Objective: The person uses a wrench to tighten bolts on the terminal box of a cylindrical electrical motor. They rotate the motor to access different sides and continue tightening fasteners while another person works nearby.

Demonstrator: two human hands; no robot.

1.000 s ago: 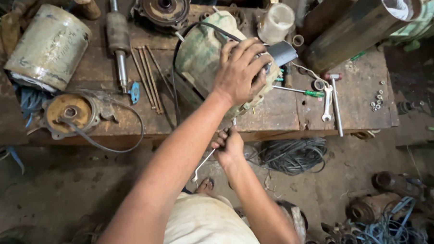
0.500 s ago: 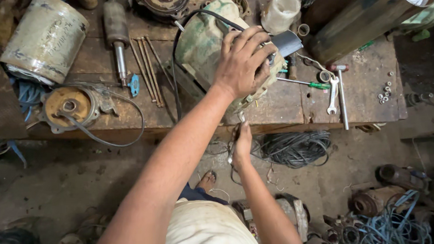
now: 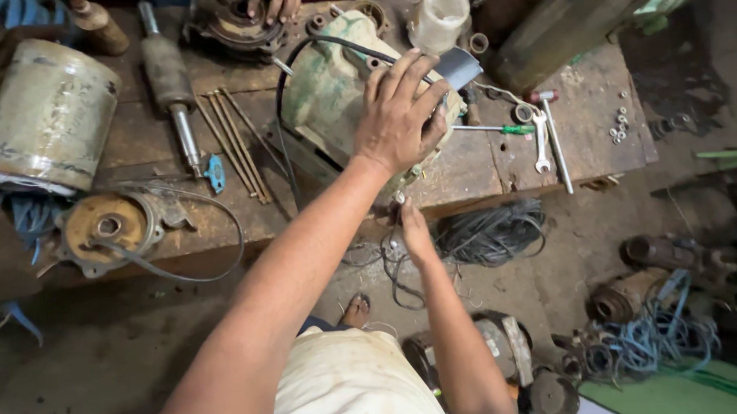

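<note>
While the left hand (image 3: 398, 120) spreads wide fingers (image 3: 409, 71) over the green motor housing (image 3: 332, 94), right fingers are hidden.

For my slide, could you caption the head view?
Left hand steadies a green motor housing on the workbench; right hand reaches beneath.

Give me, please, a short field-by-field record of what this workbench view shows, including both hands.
Left hand: spread flat on top of the green motor housing
Right hand: at the bench edge under the housing, on a small metal part; grip unclear
Bench: worn wood
Left of the housing: rotor shaft, thin rods, pale cylinder, end cover
Right of the housing: green-handled screwdriver, spanner
Far edge: another person's hand
Floor: wire coil
</note>
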